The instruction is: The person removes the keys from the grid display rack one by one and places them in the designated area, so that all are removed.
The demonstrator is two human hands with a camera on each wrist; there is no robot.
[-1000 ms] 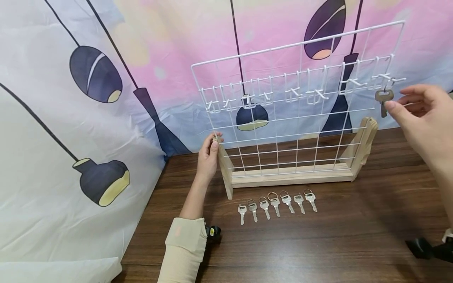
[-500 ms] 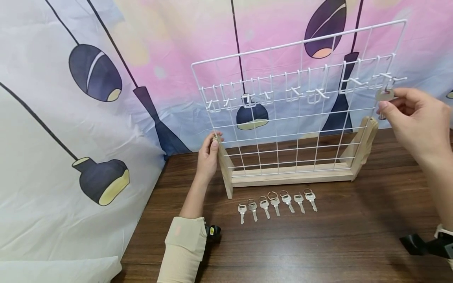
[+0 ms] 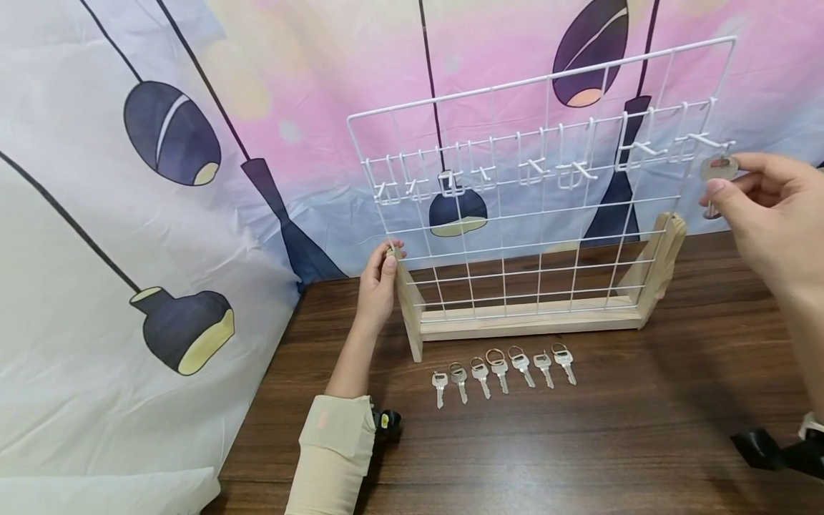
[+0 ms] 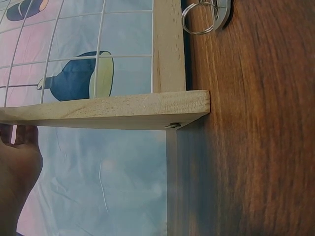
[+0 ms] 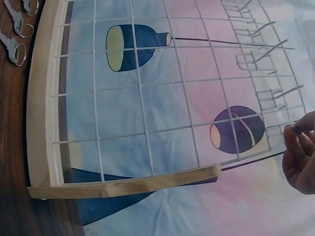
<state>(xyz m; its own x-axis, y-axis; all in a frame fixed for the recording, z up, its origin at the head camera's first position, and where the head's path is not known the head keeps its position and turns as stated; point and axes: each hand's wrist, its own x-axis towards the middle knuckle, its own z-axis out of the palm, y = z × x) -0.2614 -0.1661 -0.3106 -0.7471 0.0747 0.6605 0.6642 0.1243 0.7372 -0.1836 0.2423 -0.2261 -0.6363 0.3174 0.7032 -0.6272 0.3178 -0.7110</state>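
My right hand (image 3: 775,197) pinches a silver key (image 3: 719,169) by its head, between thumb and fingers. The key's ring overlaps the outer tip of the rightmost white hook (image 3: 708,140) in the head view. In the right wrist view the fingers (image 5: 299,150) hide most of the key. My left hand (image 3: 378,282) grips the top of the left wooden post (image 3: 407,307) of a white wire grid rack (image 3: 505,274). That post also crosses the left wrist view, with part of the left hand (image 4: 18,162) behind it.
A row of several keys (image 3: 500,372) with rings lies on the dark wood table (image 3: 579,450) before the rack's wooden base (image 3: 534,327). Several more white hooks (image 3: 577,172) line the grid. A printed cloth (image 3: 290,93) hangs behind and to the left.
The right hand and the key have shifted right, outward along the rightmost hook to its tip. The left hand and the rack have stayed put.
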